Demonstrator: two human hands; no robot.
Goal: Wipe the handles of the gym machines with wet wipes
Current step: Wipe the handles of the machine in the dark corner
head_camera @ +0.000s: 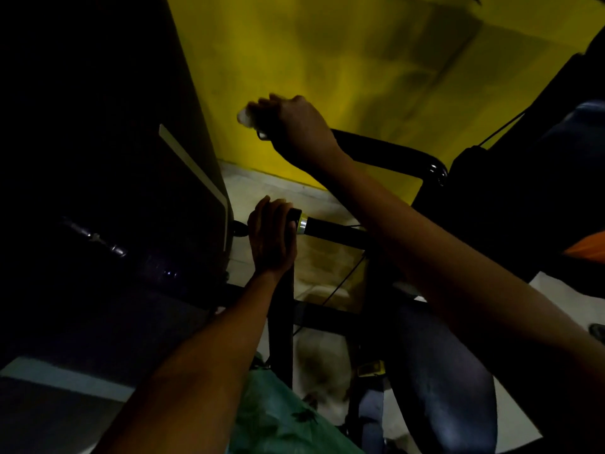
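Observation:
Two black machine handles run side by side in dim light. My left hand [271, 234] grips the end of the lower handle [330, 229], just left of its silver and yellow collar. My right hand [291, 126] is higher up, fingers curled over the end of the upper handle [386, 150], holding a white wet wipe [246, 115] that sticks out at the left of my fingers. The hand and wipe are blurred.
A large dark machine body [108, 165] fills the left side. A yellow wall [376, 60] stands behind the handles. Black frame bars [283, 316] and a thin cable cross below, over a pale floor [288, 191]. A padded seat [442, 365] lies lower right.

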